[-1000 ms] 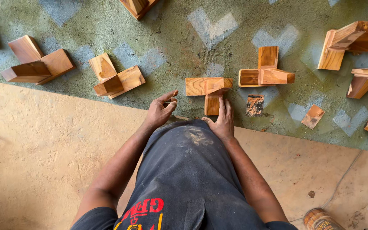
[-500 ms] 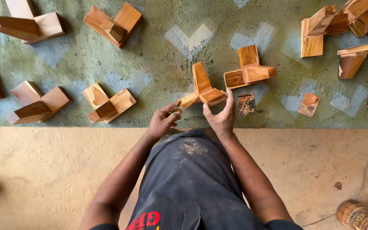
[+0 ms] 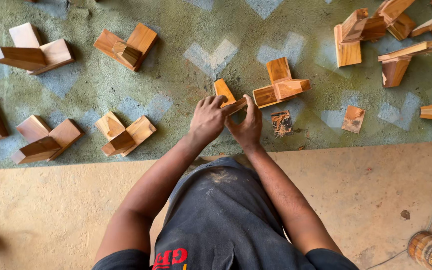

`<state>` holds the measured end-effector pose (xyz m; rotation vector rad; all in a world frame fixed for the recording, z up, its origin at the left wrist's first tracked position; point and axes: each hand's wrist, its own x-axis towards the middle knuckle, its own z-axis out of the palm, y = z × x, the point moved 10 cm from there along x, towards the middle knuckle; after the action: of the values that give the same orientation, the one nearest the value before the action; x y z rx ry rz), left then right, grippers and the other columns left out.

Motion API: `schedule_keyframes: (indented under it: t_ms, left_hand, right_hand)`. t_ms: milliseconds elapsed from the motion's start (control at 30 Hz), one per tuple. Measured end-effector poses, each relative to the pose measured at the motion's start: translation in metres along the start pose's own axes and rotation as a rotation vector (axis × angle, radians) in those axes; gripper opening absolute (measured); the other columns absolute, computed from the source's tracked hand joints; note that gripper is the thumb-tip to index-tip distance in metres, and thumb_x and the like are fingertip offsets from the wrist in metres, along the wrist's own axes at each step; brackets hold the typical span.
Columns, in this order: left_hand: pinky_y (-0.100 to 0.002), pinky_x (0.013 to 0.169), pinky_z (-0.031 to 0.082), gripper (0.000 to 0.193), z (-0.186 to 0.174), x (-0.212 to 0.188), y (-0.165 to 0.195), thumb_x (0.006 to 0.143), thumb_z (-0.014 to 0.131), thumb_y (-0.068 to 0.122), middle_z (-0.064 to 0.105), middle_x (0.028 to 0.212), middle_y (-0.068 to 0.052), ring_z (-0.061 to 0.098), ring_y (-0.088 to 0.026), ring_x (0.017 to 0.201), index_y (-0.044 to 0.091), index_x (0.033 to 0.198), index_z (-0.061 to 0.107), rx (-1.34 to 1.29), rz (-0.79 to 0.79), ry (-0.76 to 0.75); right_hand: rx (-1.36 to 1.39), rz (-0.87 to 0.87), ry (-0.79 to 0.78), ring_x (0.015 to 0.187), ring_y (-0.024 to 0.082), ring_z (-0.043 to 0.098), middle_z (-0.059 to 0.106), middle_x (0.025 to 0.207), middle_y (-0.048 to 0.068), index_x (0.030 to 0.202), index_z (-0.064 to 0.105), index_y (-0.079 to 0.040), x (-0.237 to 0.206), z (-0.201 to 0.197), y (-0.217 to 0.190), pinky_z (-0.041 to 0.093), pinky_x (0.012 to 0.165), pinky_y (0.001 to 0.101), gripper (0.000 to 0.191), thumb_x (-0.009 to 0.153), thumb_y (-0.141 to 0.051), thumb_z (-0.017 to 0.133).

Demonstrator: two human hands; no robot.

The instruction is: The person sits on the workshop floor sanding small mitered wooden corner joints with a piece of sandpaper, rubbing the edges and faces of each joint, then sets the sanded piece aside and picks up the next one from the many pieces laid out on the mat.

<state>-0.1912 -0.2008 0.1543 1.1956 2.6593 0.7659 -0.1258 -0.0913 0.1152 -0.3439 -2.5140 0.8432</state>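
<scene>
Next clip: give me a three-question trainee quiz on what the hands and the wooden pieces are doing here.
1. True or false: both hands grip the same angled brown wooden block piece.
2. Which hand lies on top of it: left hand or right hand?
3. What lies just right of the right hand on the green patterned carpet?

Key:
1. True.
2. Left hand.
3. A small dark worn sandpaper square.

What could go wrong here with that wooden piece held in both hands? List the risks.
1. The wooden piece is gripped by left hand and right hand close over its joint; fingers could get pinched.
2. The assembled wooden piece lies right beside it and could be knocked.
3. The small scrap near the right hand could get swept aside.
</scene>
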Motion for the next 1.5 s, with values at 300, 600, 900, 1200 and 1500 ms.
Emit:
schedule_keyframes:
  t_ms: [300, 600, 900, 1200, 1500]
  left_hand:
    - [-0.043, 0.101, 0.052, 0.045, -0.009, -0.090, -0.073, 0.090, 0.059, 0.005, 0.063, 0.134, -0.014, 0.062, -0.035, 0.120, 0.017, 0.133, 0.068, -0.258, -0.228, 0.121]
    - [-0.042, 0.093, 0.056, 0.046, -0.029, -0.179, -0.119, 0.089, 0.066, 0.009, 0.066, 0.128, -0.012, 0.066, -0.033, 0.113, 0.019, 0.134, 0.065, -0.405, -0.446, 0.236]
    - [-0.041, 0.093, 0.056, 0.043, -0.052, -0.256, -0.159, 0.094, 0.063, 0.010, 0.064, 0.129, -0.012, 0.066, -0.031, 0.112, 0.019, 0.136, 0.065, -0.476, -0.536, 0.276]
    - [-0.034, 0.092, 0.058, 0.041, -0.051, -0.291, -0.173, 0.095, 0.060, 0.003, 0.067, 0.116, -0.010, 0.068, -0.023, 0.106, 0.016, 0.133, 0.068, -0.626, -0.691, 0.433]
    - [-0.028, 0.084, 0.061, 0.043, -0.067, -0.308, -0.149, 0.094, 0.063, -0.001, 0.069, 0.121, -0.010, 0.072, -0.015, 0.100, 0.016, 0.133, 0.069, -0.583, -0.828, 0.662]
  right_hand:
    - [0.032, 0.027, 0.064, 0.116, 0.037, 0.066, 0.065, 0.125, 0.023, 0.141, 0.050, 0.001, 0.004, -0.013, -0.003, 0.055, 0.099, 0.0454, 0.079, 0.080, -0.030, 0.087]
    - [0.339, 0.296, 0.173, 0.121, 0.028, 0.063, 0.059, 0.140, 0.018, 0.146, 0.051, 0.002, 0.047, 0.006, 0.033, 0.058, 0.093, 0.0393, 0.080, 0.084, -0.033, 0.086]
    - [-0.049, 0.362, 0.335, 0.137, 0.044, 0.041, 0.025, 0.156, 0.030, 0.163, 0.006, -0.001, 0.094, 0.046, 0.061, 0.039, 0.115, 0.0526, 0.110, 0.093, -0.021, 0.089]
    - [-0.004, -0.185, -0.974, 0.144, 0.038, 0.037, 0.032, 0.160, 0.019, 0.160, 0.027, -0.008, -0.054, 0.276, -0.151, 0.031, 0.117, 0.0538, 0.104, 0.079, -0.032, 0.088]
    - [-0.049, -0.456, -0.972, 0.141, 0.032, 0.043, 0.042, 0.155, 0.008, 0.150, 0.043, -0.016, -0.051, 0.306, -0.193, 0.027, 0.122, 0.0492, 0.092, 0.072, -0.029, 0.090]
